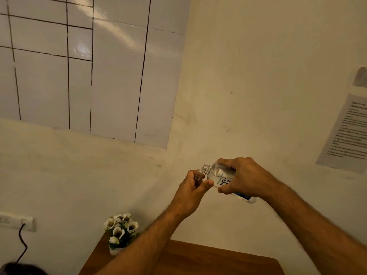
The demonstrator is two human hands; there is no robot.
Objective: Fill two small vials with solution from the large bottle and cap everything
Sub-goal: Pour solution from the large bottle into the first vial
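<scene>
My right hand point(244, 176) grips a large clear plastic bottle point(222, 175) with a blue and white label, tilted so its open neck points left and slightly up. My left hand point(190, 190) is curled round a small clear vial point(199, 175), of which only the top shows above my fingers. The bottle's mouth sits right at the vial's opening. Both are held in the air in front of the wall, well above the table. No caps are in view.
A brown wooden table point(218, 259) lies below, with a small white pot of white flowers point(121, 233) at its far left corner. A wall socket with a black cable point(21, 235) is at left, and a printed sheet point(349, 133) hangs at right.
</scene>
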